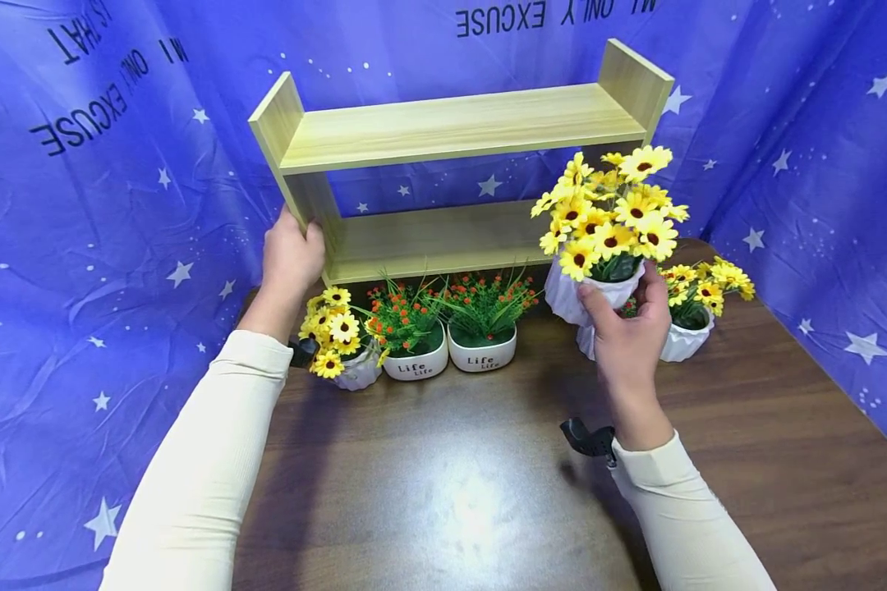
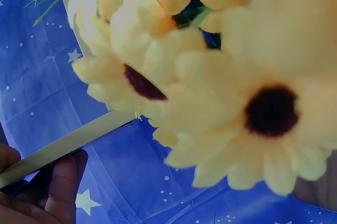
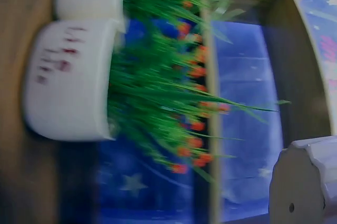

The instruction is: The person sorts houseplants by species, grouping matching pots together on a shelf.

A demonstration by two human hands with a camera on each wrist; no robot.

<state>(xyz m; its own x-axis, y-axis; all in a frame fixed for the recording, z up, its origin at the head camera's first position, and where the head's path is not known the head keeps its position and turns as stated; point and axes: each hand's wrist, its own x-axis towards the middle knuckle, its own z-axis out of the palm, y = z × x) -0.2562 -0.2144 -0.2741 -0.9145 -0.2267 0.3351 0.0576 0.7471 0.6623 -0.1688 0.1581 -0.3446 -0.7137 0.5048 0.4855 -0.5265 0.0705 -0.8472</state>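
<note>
- At the shelf's right end, my right hand (image 1: 628,345) has its fingers curled round the white pot of yellow flowers (image 1: 587,291), held above the table (image 1: 451,492).
- My left hand (image 1: 290,256) grips the wooden shelf (image 1: 451,131) by its left upright.
- Placing step, I judge; next calls for steady, level lowering onto a board.

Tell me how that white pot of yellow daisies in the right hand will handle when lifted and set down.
The pot of yellow daisies looks top-heavy: the blooms spread wider than its base, so it may tip. The right hand carries it alone, so it is probably light. Its ribbed white surface likely gives some grip.
</note>
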